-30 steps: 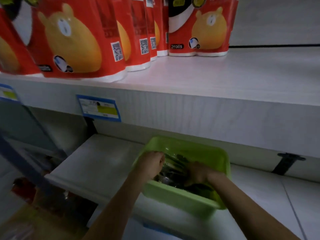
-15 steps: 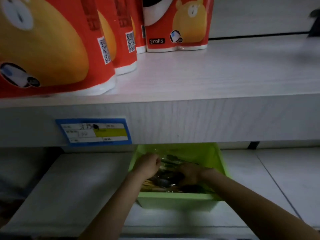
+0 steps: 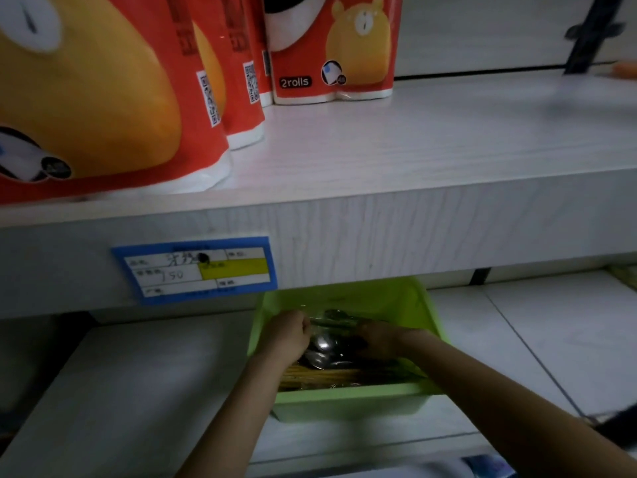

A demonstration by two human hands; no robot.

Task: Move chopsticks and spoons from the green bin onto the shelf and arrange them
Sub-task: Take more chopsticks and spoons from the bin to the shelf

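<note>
1. Left hand (image 3: 287, 334): inside the green bin (image 3: 344, 398), fisted, fingers curled round the left end of a clear-wrapped packet (image 3: 332, 319).
2. Right hand (image 3: 379, 339): also in the bin, palm down over the packet's right end and the spoons (image 3: 322, 346). Its fingers are in shadow, so the grip cannot be told.
3. Spoons lie mid-bin between the hands. Chopsticks (image 3: 320, 376), a yellowish bundle, lie along the bin's near wall.
4. The bin sits on the lower shelf (image 3: 138, 374), its far end tucked under the upper shelf (image 3: 413, 139).
5. The upper shelf's front edge overhangs the bin, with a price label (image 3: 194, 269) just left of it.
6. Room: bare upper-shelf board right of the red roll packs (image 3: 331, 46); bare lower shelf on both sides of the bin.
7. Hard to read: the packet's contents are blurred by glare, the bin's far wall is hidden by the overhang, and a dark bracket (image 3: 586, 32) at top right is smeared.
</note>
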